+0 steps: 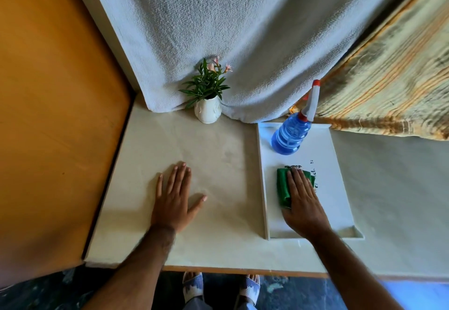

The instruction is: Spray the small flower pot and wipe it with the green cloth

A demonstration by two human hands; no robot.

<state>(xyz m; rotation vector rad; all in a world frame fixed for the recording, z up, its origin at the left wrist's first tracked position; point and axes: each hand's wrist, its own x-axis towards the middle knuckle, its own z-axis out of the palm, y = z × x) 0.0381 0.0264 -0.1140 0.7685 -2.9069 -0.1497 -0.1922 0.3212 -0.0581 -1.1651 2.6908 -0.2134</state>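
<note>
- The small flower pot (208,113) stands at the desk's (194,154) back edge against the grey drape (218,30) — likely ceramic, light, breakable, top-heavy with its plant; best held round the body.
- The green cloth (283,187) lies folded mid-tray (263,188); soft and limp, it should bunch easily.
- The right hand (302,202) rests flat on the cloth, fingers together, not pinching it.
- The left hand (173,200) lies flat with fingers spread on the bare desk, well short of the pot.
- The spray bottle (290,133) stands untouched at the tray's back edge — slippery if wet.
</note>
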